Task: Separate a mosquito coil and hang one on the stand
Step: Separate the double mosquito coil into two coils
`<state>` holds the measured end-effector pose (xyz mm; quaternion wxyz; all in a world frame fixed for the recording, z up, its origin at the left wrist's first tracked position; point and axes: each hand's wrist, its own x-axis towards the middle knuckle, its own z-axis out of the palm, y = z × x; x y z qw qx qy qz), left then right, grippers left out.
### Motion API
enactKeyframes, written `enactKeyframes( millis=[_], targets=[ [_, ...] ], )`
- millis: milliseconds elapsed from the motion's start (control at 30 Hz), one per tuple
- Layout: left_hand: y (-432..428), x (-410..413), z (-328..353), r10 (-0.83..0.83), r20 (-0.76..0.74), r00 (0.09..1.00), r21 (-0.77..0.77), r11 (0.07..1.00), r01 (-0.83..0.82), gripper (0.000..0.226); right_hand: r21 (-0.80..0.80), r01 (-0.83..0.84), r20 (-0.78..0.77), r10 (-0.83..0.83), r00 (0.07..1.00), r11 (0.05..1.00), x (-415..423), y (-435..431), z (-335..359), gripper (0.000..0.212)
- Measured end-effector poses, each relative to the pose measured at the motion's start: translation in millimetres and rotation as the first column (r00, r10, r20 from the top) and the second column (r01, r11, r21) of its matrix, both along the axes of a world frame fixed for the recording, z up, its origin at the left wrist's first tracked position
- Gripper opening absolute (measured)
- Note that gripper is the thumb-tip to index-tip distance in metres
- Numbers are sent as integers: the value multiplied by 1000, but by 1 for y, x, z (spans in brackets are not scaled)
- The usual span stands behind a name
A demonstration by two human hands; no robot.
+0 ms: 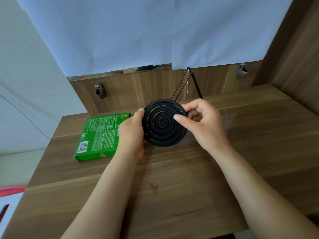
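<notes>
Gripping black coil (164,123), left hand (132,133), right hand (202,125)

Two hands, left hand (132,131) and right hand (203,125), grip a black mosquito coil (164,122) above a wooden bench (172,187); wire stand (187,83) behind, green box (100,137) left.

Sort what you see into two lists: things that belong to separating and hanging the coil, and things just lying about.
In the job:
coil, held off the table
left hand and right hand, both gripping it
stand, behind the coil

Lying about:
green box, left on the table
wall pegs
white sheet
</notes>
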<state>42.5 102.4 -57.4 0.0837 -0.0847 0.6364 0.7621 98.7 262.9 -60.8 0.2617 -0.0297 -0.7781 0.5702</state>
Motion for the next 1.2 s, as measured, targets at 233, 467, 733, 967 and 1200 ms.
enactKeyframes(
  millis=[233, 467, 733, 967, 1200],
  targets=[
    [1, 1, -2, -22, -28, 999, -60, 998, 21, 36, -151, 12, 158, 13, 987, 988, -4, 4, -2, 25],
    [1, 3, -3, -56, -77, 995, -108, 993, 47, 35, -120, 74, 199, -49, 979, 990, -4, 4, -4, 26],
    [3, 4, -3, -66, -91, 994, -134, 989, 54, 35, 10, 66, 206, -67, 976, 998, -4, 3, -7, 31],
    [-1, 4, 0, -47, -67, 997, -124, 991, 38, 31, 83, 68, 136, -79, 988, 994, -4, 2, -7, 15],
    [-3, 6, 3, -35, -73, 997, -141, 990, 24, 28, 169, 105, 3, -107, 994, 980, -3, 2, -7, 18]
  ],
)
